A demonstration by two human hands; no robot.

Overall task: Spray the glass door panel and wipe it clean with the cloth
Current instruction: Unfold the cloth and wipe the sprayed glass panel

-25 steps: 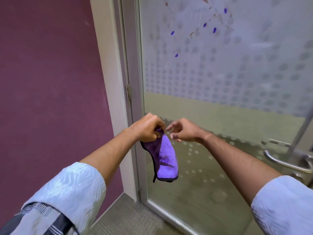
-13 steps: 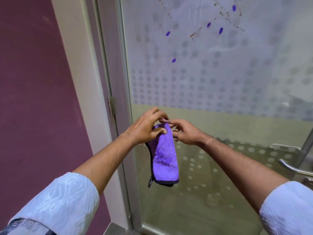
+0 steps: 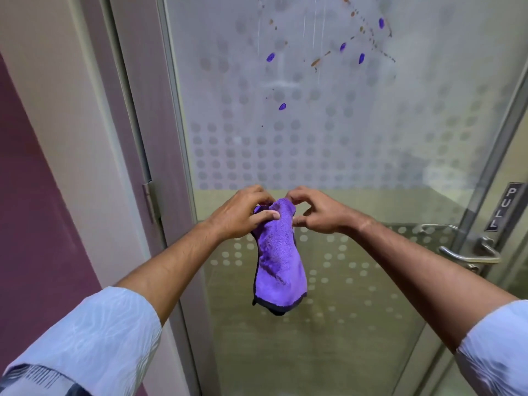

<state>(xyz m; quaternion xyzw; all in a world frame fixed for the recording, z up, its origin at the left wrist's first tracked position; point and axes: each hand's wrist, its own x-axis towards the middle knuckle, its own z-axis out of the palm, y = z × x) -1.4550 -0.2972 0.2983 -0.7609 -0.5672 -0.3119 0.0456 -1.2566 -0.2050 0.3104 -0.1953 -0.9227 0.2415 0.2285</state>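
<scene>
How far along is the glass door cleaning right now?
Done: the glass door panel looks sprayed, with drip streaks. In hand: left hand and right hand hold the purple cloth off the glass. Left: wiping; purple marks and brown specks remain.

A maroon wall [image 3: 34,210] meets a cream door frame [image 3: 71,110].

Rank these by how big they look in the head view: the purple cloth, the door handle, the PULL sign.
1. Cloth, clearly largest, though it is also nearest the camera.
2. Handle.
3. PULL sign, close to the handle in apparent size, so that order is unsure.
</scene>
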